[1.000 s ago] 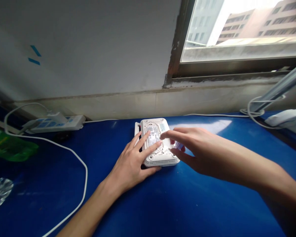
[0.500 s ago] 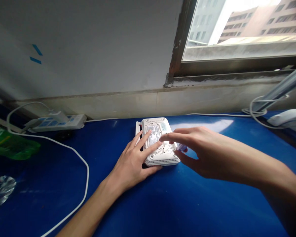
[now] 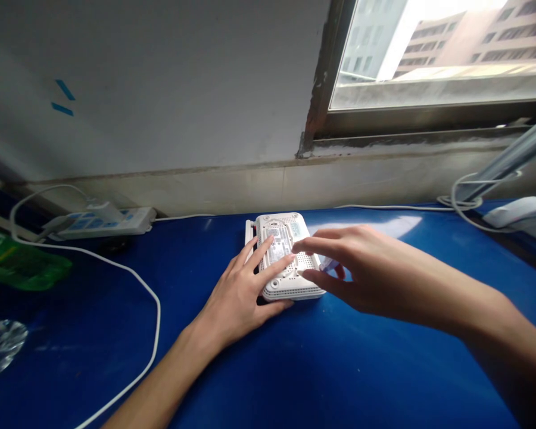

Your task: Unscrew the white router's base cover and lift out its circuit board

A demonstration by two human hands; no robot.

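A white router point(image 3: 295, 290) lies underside up on the blue table point(image 3: 268, 363), its label, vent holes and corner feet showing. Its white antenna point(image 3: 249, 230) is folded along the left side. My left hand point(image 3: 243, 283) grips the router, fingers spread over its underside and thumb against the near edge. Over the right part of the router is my right hand point(image 3: 346, 268), index finger and thumb stretched towards the surface. A pale lilac, crumpled-looking piece point(image 3: 327, 264) shows within its curled lower fingers, mostly hidden; I cannot make out its kind.
At the left stand a power strip point(image 3: 138, 220) with a plug in it, a green bottle point(image 3: 31, 262) and clear plastic point(image 3: 2, 345). A white cable point(image 3: 158, 310) loops across the left side. A metal pole point(image 3: 504, 161) wrapped with cable rises at the right, below the window.
My right hand has shifted slightly left, its thumb now further over the router's underside. My left hand and the router have stayed in place.
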